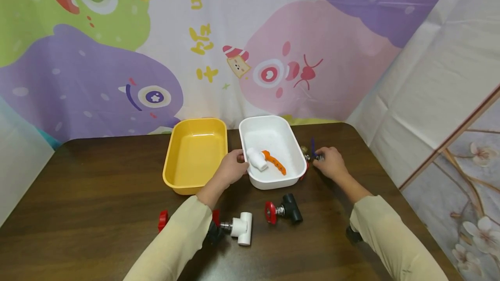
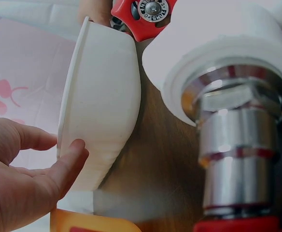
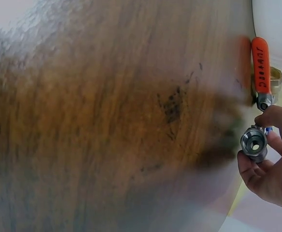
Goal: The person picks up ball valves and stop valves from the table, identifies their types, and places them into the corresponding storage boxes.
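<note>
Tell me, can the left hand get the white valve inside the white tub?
Probably yes. The left hand rests on the white tub at its near-left rim, the white valve lies just inside there, the tub is open on top, and nothing covers the valve.

- left of the yellow tray (image 1: 195, 153), the table (image 1: 97, 185) lies bare and open to a hand.
- right of that tray, the white tray (image 1: 291, 140) sits almost against it.
- near side: white valve (image 1: 239, 227) and black valve (image 1: 284, 210) stand in the way.

yellow characters on backdrop (image 1: 197, 21), unreadable
</note>
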Demonstrator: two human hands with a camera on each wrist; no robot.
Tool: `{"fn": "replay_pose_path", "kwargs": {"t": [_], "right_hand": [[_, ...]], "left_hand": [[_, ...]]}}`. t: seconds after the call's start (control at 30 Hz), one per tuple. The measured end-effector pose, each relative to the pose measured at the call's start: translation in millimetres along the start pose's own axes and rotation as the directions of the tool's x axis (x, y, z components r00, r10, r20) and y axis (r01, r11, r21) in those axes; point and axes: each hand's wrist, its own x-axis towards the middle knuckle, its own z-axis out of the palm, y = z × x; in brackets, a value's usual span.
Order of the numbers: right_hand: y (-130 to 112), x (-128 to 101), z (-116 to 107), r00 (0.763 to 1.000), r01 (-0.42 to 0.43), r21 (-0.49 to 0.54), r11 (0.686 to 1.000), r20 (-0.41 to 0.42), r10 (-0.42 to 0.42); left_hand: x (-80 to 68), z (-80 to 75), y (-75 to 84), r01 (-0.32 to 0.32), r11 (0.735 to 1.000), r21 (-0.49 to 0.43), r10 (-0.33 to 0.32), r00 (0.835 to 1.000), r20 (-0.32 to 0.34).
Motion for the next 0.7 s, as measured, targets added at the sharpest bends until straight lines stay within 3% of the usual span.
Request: {"fn": "replay_pose_path", "kwargs": {"t": [0.43,0.7], "right_hand": [[-2.7,0.4,-7.4,0.997,0.044,0.044,0.998,-0.070,-0.041],[-12.2,4.8,-11.9,0.993,0.054,0.088,0.995,-0.112,-0.044]], "left_hand": [[0.3,0.3,-1.2,0.010,1.000,0.000,-0.010,1.000,0.006],[0.8,1.1,-1.3,-0.017,1.000,-0.004,0.017,1.000,0.003]]}}
